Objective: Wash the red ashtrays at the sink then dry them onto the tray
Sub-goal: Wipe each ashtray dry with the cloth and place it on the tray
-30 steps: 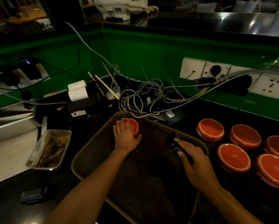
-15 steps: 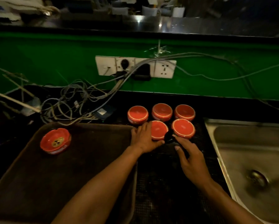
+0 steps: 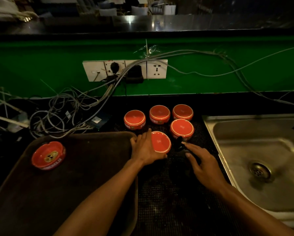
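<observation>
1. Left hand has its grip round the nearest upside-down ashtray on the worktop; wet glaze could slip.
2. Right hand pinches a dark object I cannot identify; it may knock a neighbouring ashtray.
3. One ashtray sits on the tray.

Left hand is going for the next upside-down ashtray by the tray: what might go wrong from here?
1. The left hand only partly wraps the nearest ashtray; if wet, it might slip.
2. Four more inverted ashtrays sit close; lifting may knock one.
3. The right hand holds a dark object right beside it, crowding the lift.
</observation>
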